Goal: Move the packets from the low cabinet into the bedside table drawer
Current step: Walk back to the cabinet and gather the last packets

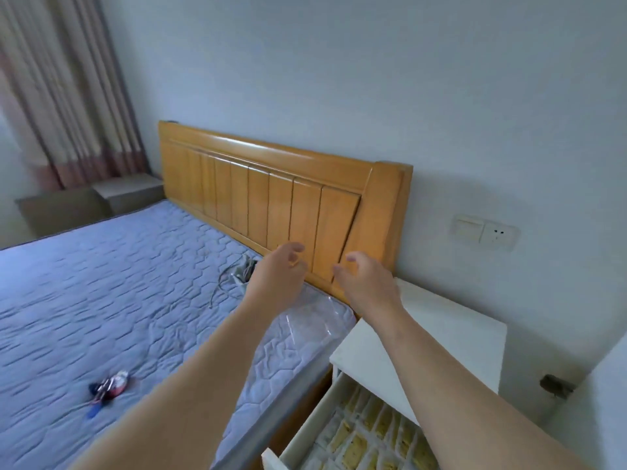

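The white bedside table (451, 320) stands at the lower right beside the bed. Its drawer (305, 432) is pulled out and holds several clear packets (366, 435) of yellowish biscuits laid in rows. Both my arms reach forward above the mattress corner. My left hand (276, 271) hangs in the air before the headboard, fingers loosely curled, holding nothing. My right hand (368, 278) hovers beside it, fingers relaxed and empty. The low cabinet is out of view.
A wooden headboard (271, 184) backs the bed with its grey quilted mattress (101, 293). A cable and plastic wrap (237, 271) lie near the headboard, a bunch of keys (108, 390) lies on the mattress. A wall socket (483, 230) is right of the bed. Curtains (64, 89) hang at left.
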Available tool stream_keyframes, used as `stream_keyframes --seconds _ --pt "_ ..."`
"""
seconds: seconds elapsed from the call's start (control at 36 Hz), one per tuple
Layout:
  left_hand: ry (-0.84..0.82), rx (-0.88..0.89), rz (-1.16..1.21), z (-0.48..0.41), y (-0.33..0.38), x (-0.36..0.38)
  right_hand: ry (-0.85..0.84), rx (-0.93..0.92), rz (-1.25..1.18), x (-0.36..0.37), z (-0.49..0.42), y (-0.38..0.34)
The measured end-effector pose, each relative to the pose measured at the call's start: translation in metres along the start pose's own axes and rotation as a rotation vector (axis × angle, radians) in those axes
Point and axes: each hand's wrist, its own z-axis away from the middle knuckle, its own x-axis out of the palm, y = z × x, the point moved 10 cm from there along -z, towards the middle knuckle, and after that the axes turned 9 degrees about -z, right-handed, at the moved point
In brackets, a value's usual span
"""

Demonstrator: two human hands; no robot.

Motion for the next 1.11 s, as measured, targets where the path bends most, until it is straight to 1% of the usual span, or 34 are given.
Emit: stream_keyframes --seconds 0.14,0.25,0.39,0.56,0.67,0.86,1.0,1.11 --pt "0.200 -0.159 0.039 0.043 -0.058 -0.094 -0.142 -0.161 -0.191 0.055 0.029 -0.081" --pt "0.353 -0.309 0.043 0.100 -0.121 -0.165 -0.301 -0.217 -0.308 0.120 0.067 -0.136" --pt "0.528 -0.492 0.129 0.209 -0.206 -0.250 -0.515 -0.307 -0.396 0.208 0.142 -0.211" --pt "0.769 -0.693 0.169 0.374 -0.297 -0.341 -0.774 -0.343 -0.495 0.310 0.264 -0.287" --pt "0.954 -0.796 0.245 0.494 -0.341 -0.391 -0.933 -0.301 -0.565 0.371 0.359 -0.327" --pt "1.225 -0.983 0.267 0.703 -0.405 -0.457 -1.220 -0.136 -0.662 0.463 0.543 -0.377" --pt "1.431 -1.080 0.344 0.833 -0.434 -0.483 -1.403 -0.063 -0.610 0.523 0.672 -0.398" --pt "1.555 -1.128 0.433 0.907 -0.453 -0.494 -1.503 -0.034 -0.545 0.562 0.748 -0.412"
